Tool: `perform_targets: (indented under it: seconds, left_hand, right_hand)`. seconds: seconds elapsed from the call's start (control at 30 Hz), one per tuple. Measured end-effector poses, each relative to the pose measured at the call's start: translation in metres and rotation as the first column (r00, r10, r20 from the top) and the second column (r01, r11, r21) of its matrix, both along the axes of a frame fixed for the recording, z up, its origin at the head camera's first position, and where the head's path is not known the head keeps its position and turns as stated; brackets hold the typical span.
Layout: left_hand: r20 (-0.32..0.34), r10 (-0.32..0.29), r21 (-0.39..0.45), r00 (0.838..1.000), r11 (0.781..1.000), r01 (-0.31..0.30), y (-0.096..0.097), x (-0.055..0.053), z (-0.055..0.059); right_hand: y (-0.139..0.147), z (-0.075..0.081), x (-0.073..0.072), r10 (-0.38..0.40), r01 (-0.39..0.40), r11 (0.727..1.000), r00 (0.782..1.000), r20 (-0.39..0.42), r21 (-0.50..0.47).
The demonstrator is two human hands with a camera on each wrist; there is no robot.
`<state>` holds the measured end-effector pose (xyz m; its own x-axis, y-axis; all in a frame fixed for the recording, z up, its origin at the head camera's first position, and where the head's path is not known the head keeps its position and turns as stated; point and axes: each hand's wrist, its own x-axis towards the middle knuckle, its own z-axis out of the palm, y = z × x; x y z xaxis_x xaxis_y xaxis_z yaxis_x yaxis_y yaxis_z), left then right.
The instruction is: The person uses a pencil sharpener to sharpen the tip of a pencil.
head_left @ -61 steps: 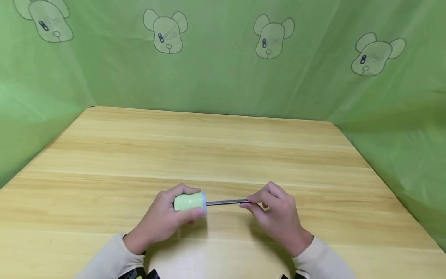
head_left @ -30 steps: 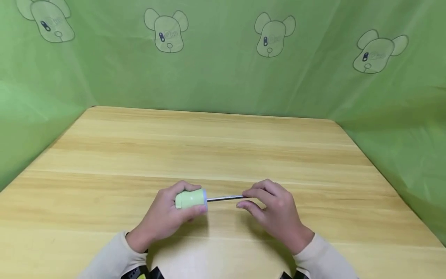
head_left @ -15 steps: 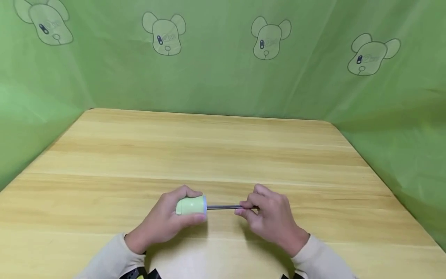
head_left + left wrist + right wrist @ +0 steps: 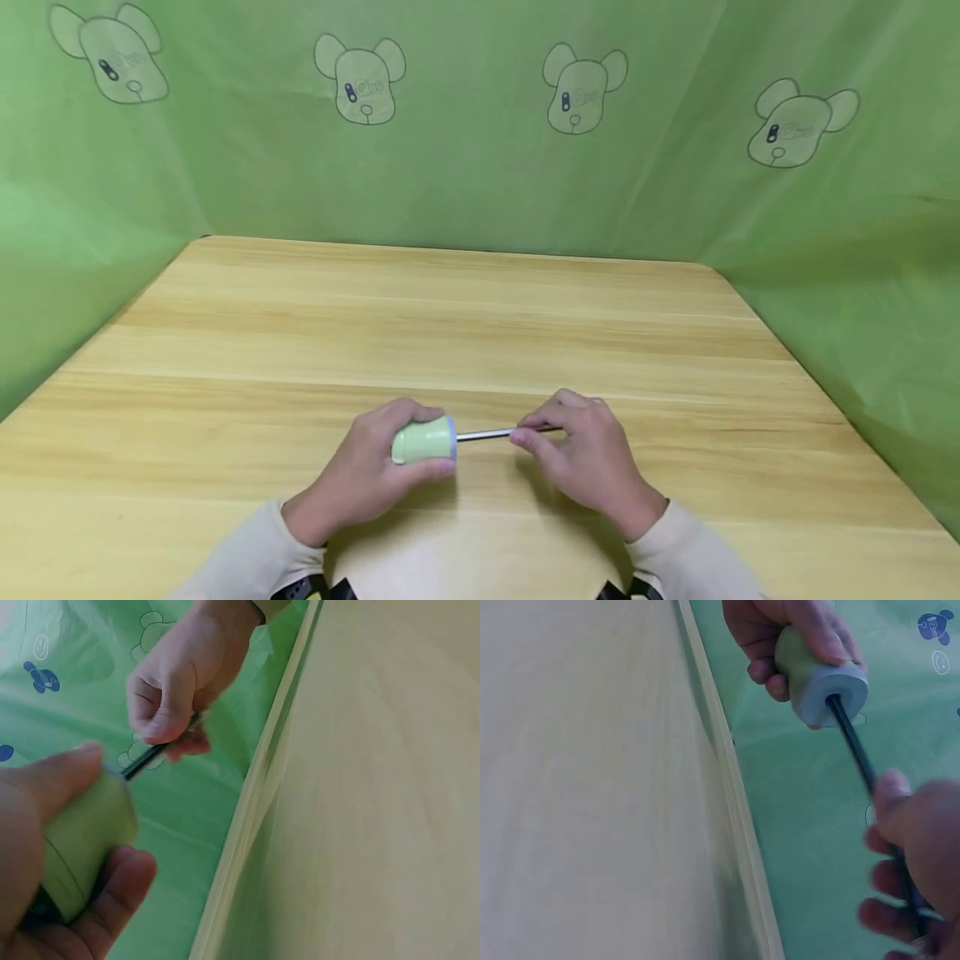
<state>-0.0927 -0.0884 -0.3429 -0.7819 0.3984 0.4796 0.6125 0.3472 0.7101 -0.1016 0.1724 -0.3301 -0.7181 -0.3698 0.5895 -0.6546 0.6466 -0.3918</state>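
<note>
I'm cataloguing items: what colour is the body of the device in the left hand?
The device's body is pale green, seen best in the head view.

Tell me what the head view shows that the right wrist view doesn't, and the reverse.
Only the head view: both light sleeves and the full row of four bear heads.
Only the right wrist view: the round end face of the green cylinder, with the rod entering it, and a smiley print.
Both: the left hand gripping the cylinder, the right hand holding the rod, the wooden table and the green sheet.
</note>
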Motion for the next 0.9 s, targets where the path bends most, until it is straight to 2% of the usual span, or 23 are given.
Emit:
perform_targets:
  seconds: [0.07,0.1,0.2,0.27,0.33,0.43,0.47,0.5,0.57,0.67,0.77,0.83,0.9]
  left_hand:
    - [0.099,0.036,0.014,0.994,0.999,-0.037,0.001,0.001,0.002]
    - [0.145,0.044,0.024,0.988,0.999,-0.048,0.001,0.001,0.003]
    - [0.282,0.023,0.066,0.959,0.997,-0.044,0.001,0.002,0.006]
    - [0.345,0.004,0.090,0.939,0.995,-0.037,0.001,0.002,0.008]
    - [0.392,-0.023,0.114,0.919,0.993,-0.024,0.001,0.003,0.009]
    - [0.434,-0.064,0.152,0.899,0.988,-0.003,-0.001,0.004,0.010]
    - [0.445,-0.079,0.167,0.892,0.986,0.004,-0.001,0.004,0.011]
    - [0.455,-0.095,0.182,0.885,0.983,0.011,-0.001,0.004,0.011]
    - [0.468,-0.119,0.207,0.875,0.978,0.023,-0.002,0.003,0.012]
    - [0.476,-0.133,0.214,0.869,0.976,0.032,-0.003,0.003,0.013]
    - [0.467,-0.116,0.184,0.877,0.982,0.032,-0.004,0.002,0.013]
    - [0.450,-0.098,0.157,0.887,0.987,0.030,-0.005,0.001,0.012]
    - [0.425,-0.077,0.127,0.902,0.992,0.025,-0.005,0.001,0.011]
  right_hand:
    - [0.000,-0.003,-0.002,-0.022,0.022,1.000,0.982,-0.187,-0.002]
    - [0.000,-0.004,-0.002,-0.020,0.016,1.000,0.970,-0.242,-0.016]
    - [0.000,-0.004,-0.003,0.001,-0.021,0.998,0.941,-0.337,-0.057]
    - [-0.001,-0.004,-0.004,0.008,-0.041,0.997,0.916,-0.402,-0.073]
    - [-0.003,-0.005,-0.005,0.016,-0.063,0.995,0.876,-0.481,-0.083]
    - [-0.006,-0.004,-0.007,0.009,-0.081,0.993,0.786,-0.618,-0.089]
    - [-0.008,-0.004,-0.007,0.014,-0.093,0.992,0.762,-0.647,-0.088]
    - [-0.009,-0.003,-0.007,0.020,-0.102,0.991,0.742,-0.670,-0.083]
    - [-0.010,-0.001,-0.008,0.040,-0.123,0.990,0.719,-0.694,-0.070]
    - [-0.011,0.001,-0.007,0.081,-0.155,0.987,0.718,-0.691,-0.045]
    - [-0.012,0.000,-0.007,0.089,-0.156,0.987,0.735,-0.672,-0.040]
    - [-0.011,-0.003,-0.007,0.083,-0.142,0.989,0.760,-0.645,-0.040]
    - [-0.010,-0.006,-0.006,0.089,-0.135,0.990,0.808,-0.582,-0.036]
